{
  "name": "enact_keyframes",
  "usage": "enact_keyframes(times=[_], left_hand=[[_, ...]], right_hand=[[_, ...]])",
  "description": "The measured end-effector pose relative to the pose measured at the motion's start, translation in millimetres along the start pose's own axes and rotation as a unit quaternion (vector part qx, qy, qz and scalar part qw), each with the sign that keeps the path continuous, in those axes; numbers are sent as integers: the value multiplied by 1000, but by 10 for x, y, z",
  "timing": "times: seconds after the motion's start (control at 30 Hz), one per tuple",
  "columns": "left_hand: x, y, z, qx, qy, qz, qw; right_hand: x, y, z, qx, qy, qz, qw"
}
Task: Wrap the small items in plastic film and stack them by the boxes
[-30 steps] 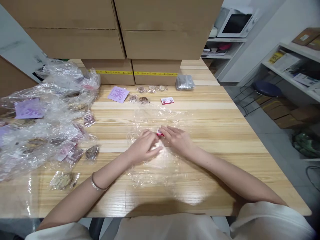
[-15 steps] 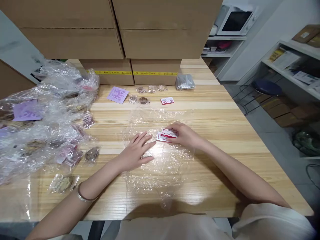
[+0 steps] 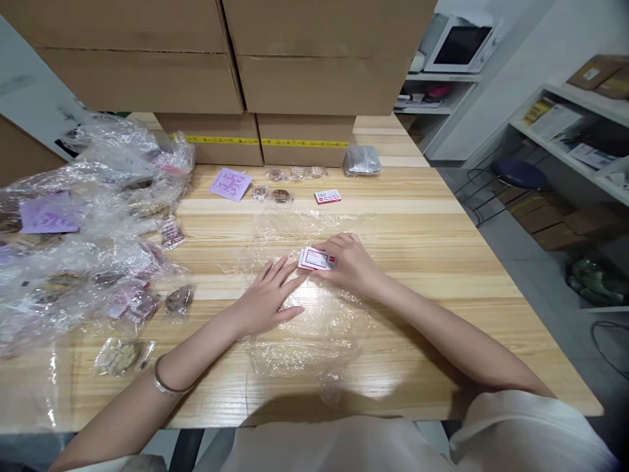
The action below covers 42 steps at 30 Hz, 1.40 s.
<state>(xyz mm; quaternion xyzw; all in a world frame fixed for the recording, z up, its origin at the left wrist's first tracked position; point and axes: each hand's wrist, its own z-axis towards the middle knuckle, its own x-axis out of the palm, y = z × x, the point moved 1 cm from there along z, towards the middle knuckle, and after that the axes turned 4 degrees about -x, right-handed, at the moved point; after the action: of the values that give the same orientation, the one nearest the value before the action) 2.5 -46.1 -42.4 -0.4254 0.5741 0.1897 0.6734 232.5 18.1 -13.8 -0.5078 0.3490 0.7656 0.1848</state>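
Several small white-and-red boxes [image 3: 317,258], stacked one on another, are gripped by my right hand [image 3: 350,263], its fingers closed round their right end. My left hand [image 3: 273,295] lies flat with fingers spread, its fingertips close to the boxes' left end. Both hands are over a crinkled clear plastic sheet or bag [image 3: 307,347] spread on the wooden table [image 3: 432,262]. Farther back, a single white-and-red box [image 3: 327,196] lies by itself.
On the left is a heap of clear plastic packets [image 3: 98,262]; a packet with pale contents [image 3: 122,357] lies in front. At the back are a purple printed packet [image 3: 230,184], small wrapped pieces [image 3: 282,196], a grey plastic stack [image 3: 362,160] and large cardboard boxes [image 3: 314,85].
My right hand has moved slightly left with the boxes, which now sit more neatly stacked near my left fingertips. My left hand has stayed nearly still.
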Motion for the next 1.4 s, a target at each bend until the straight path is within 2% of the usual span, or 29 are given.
enact_keyframes(times=[0.13, 0.23, 0.3, 0.4, 0.47, 0.57, 0.63, 0.7, 0.8, 0.87, 0.93, 1.03, 1.13, 1.2, 1.3, 1.4], left_hand=[[-152, 27, 4, 13, -4, -9, 1000], [-419, 121, -89, 6, -24, -36, 999], [-585, 235, -214, -31, -37, -40, 998], [-707, 447, -442, -60, 23, -60, 996], [-710, 558, -572, -46, 73, -82, 993], [-670, 593, -674, -32, 89, -78, 992], [-633, 522, -683, -37, 82, -53, 995], [-589, 411, -659, -33, 66, -21, 997], [-519, 254, -593, 1, 23, -11, 1000], [-480, 177, -541, 25, 2, -48, 999], [-454, 112, -486, 30, -10, -110, 993], [-425, 18, -397, -51, -55, -230, 970], [-373, -50, -289, -163, -129, -364, 908], [-326, -56, -201, -207, -178, -396, 877], [-259, 10, -60, -260, -228, -364, 865], [-225, 131, 64, -296, -237, -324, 867]], right_hand=[[-27, 56, -124, -56, 29, 24, 998], [-221, 93, -413, -96, 40, 78, 992], [-355, 108, -667, -112, 98, 114, 982], [-432, 108, -1021, -95, 189, 143, 967], [-392, 99, -1173, -84, 202, 151, 964], [-287, 81, -1249, -94, 138, 151, 974], [-246, 63, -1237, -107, 82, 164, 977], [-239, 29, -1214, -90, 53, 205, 973], [-255, -60, -1196, 14, 51, 284, 957], [-256, -129, -1191, 86, 36, 315, 945], [-244, -189, -1170, 136, -6, 333, 933], [-201, -254, -1089, 192, -80, 382, 900], [-140, -305, -956, 262, -140, 438, 848], [-102, -333, -851, 302, -166, 443, 828], [-69, -377, -697, 316, -187, 401, 839], [-61, -468, -583, 308, -194, 311, 878]])
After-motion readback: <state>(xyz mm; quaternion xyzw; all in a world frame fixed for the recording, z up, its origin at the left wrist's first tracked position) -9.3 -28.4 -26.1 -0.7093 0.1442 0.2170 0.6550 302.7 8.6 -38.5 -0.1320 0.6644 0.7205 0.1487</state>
